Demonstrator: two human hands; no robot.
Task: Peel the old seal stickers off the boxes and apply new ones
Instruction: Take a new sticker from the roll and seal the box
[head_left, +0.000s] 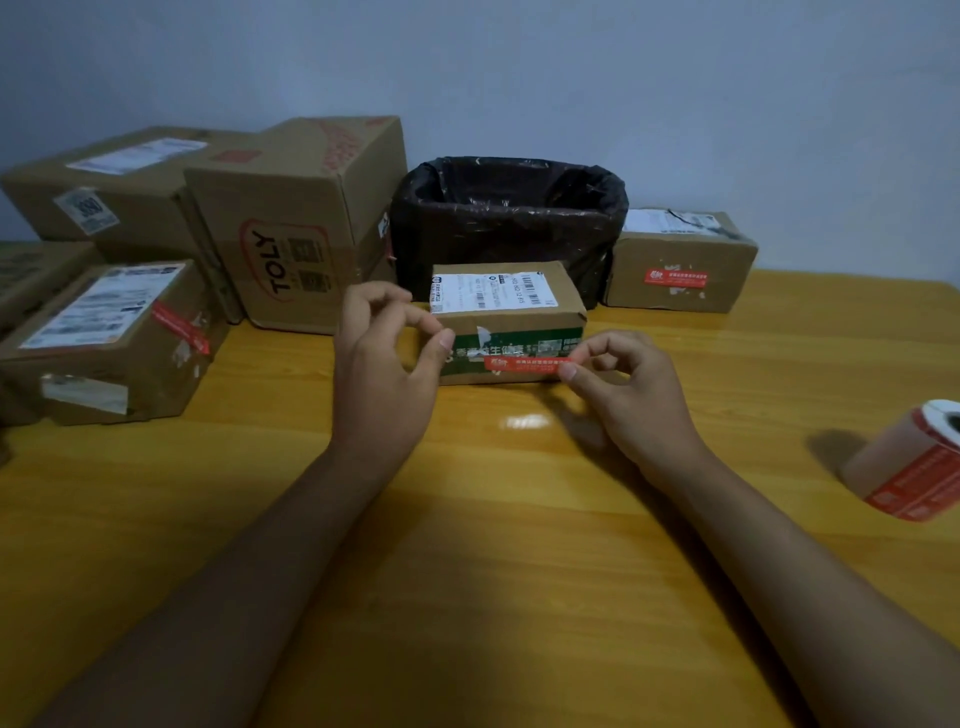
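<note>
Centrally, toward twelve o'clock from the person, a small box (509, 322) with a white shipping label on top and a green printed front sits on the yellow wooden surface (467, 545). The right hand (623, 395) pinches one end of a red seal sticker (524, 364) between thumb and forefinger, the strip stretching leftward across the box's front face; whether it already adheres there cannot be told. The left hand (384, 353) hovers at the box's left front corner with fingers loosely curled, thumb tip just beside the cardboard, holding nothing that can be seen. Directly behind the box stands a bin lined with a black bag (509, 218); its inside is dark and no contents can be made out. At one o'clock, a closed carton (680, 260) carries a red sticker on its front. From nine to eleven o'clock several closed cartons are stacked, one marked TOLY (296, 223), and a lower one (114, 338) bears a torn red strip over its edge. At three o'clock a roll of red stickers (914, 467) lies on its side near the surface's edge.
</note>
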